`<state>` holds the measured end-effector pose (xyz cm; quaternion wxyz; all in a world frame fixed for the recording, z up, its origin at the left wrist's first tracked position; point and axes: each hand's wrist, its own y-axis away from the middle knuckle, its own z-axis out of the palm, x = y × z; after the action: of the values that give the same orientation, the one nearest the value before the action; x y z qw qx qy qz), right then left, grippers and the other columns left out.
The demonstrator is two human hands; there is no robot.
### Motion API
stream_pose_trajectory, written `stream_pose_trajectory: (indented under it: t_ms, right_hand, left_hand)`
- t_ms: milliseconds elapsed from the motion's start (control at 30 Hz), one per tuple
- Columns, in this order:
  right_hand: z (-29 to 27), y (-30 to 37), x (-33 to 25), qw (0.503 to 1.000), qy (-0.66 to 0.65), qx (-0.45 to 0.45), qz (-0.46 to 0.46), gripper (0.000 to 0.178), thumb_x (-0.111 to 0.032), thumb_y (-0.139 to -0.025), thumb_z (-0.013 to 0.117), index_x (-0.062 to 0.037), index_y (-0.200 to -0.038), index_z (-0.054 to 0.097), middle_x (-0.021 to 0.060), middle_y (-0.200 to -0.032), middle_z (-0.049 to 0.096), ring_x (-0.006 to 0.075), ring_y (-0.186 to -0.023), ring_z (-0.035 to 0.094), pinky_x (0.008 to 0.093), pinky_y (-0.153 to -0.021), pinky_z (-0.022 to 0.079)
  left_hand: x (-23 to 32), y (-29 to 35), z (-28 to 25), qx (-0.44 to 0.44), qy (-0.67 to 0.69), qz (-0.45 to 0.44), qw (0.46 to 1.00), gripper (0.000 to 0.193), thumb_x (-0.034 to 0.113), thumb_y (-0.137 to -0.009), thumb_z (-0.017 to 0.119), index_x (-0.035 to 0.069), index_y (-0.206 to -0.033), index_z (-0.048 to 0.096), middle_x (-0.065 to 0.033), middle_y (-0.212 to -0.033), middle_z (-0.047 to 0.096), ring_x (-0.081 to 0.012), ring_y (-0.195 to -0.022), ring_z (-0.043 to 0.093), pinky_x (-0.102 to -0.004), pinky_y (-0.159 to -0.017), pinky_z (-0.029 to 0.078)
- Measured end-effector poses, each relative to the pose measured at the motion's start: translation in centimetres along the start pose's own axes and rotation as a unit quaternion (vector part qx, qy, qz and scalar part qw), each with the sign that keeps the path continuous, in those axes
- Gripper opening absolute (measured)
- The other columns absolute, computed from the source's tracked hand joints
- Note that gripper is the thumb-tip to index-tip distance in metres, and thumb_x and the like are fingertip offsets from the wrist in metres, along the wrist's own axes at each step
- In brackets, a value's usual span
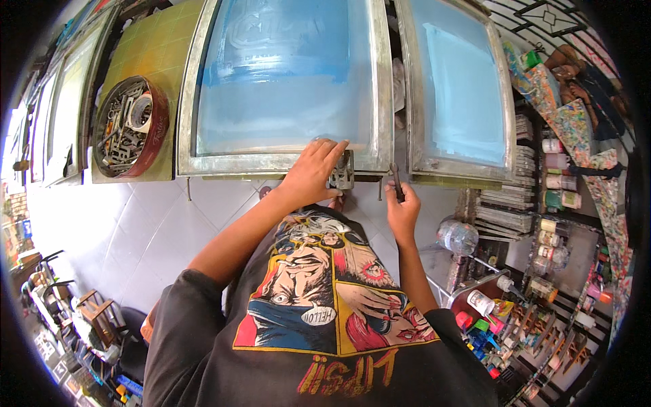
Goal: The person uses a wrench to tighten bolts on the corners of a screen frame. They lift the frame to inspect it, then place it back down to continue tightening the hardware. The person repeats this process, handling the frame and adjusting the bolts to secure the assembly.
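A large silk-screen frame point(281, 163) with blue mesh lies before me. My left hand point(313, 171) reaches over its near edge, fingers on top and thumb below, closed about a slotted metal bracket point(344, 169) at that edge. Part of the bracket is hidden by the hand. Close by on the right, my right hand point(403, 207) is closed around a dark wrench point(396, 178). The wrench points up toward the frame's near right corner, beside a thin bolt point(380, 190) hanging under the edge.
Another blue screen frame point(461, 166) lies to the right. On the left, a round tin point(150, 146) of metal brackets and a tape roll rests on a yellow-green board point(152, 51). Paint jars point(561, 182) stand on shelves at right. Another person's hand point(576, 91) shows upper right.
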<state>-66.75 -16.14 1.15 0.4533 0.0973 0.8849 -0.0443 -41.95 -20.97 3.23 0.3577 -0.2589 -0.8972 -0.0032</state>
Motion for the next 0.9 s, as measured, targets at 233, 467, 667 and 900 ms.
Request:
stream_pose_trajectory:
  t_ms: [233, 467, 667, 900]
  right_hand:
    - [0.4, -1.8, 1.6, 0.989, -0.061, -0.016, -0.137, 0.015, -0.011, -0.081, 0.066, 0.0017, -0.089, 0.062, 0.0068, -0.067, 0.060, 0.0115, -0.062, 0.059, 0.0277, -0.056, 0.047]
    - [-1.0, -2.5, 1.9, 0.965, -0.226, -0.136, -0.011, 0.010, -0.005, -0.089, 0.056, 0.0016, -0.097, 0.055, 0.0052, -0.065, 0.056, 0.0133, -0.046, 0.056, 0.0278, -0.039, 0.047]
    - [-1.5, -3.2, 3.3, 0.949, -0.254, -0.186, 0.009, 0.011, -0.008, -0.088, 0.059, 0.0011, -0.093, 0.057, 0.0042, -0.069, 0.057, 0.0100, -0.048, 0.053, 0.0257, -0.044, 0.044]
    - [0.2, -2.9, 5.2, 0.917, -0.320, -0.208, 0.115, 0.011, -0.008, -0.082, 0.064, -0.0004, -0.088, 0.060, 0.0027, -0.077, 0.062, 0.0069, -0.070, 0.053, 0.0240, -0.064, 0.042]
  left_hand:
    - [2.4, -1.0, 1.7, -0.011, -0.013, -0.009, 1.000, 0.093, 0.019, -0.056, 0.080, 0.004, -0.136, 0.034, -0.0187, -0.120, 0.049, -0.0364, -0.117, 0.043, -0.0444, -0.104, 0.032]
    - [5.7, -3.7, 4.5, 0.017, 0.017, -0.031, 0.999, 0.089, 0.016, -0.055, 0.079, 0.005, -0.133, 0.038, -0.0177, -0.122, 0.049, -0.0364, -0.120, 0.041, -0.0448, -0.105, 0.031]
    - [6.8, -3.8, 5.3, 0.050, 0.004, -0.070, 0.996, 0.088, 0.017, -0.054, 0.081, 0.006, -0.131, 0.040, -0.0167, -0.123, 0.049, -0.0360, -0.119, 0.042, -0.0441, -0.104, 0.032]
    - [7.3, -3.6, 5.7, 0.050, -0.017, -0.081, 0.995, 0.087, 0.018, -0.054, 0.082, 0.006, -0.130, 0.042, -0.0164, -0.126, 0.048, -0.0352, -0.122, 0.041, -0.0437, -0.105, 0.032]
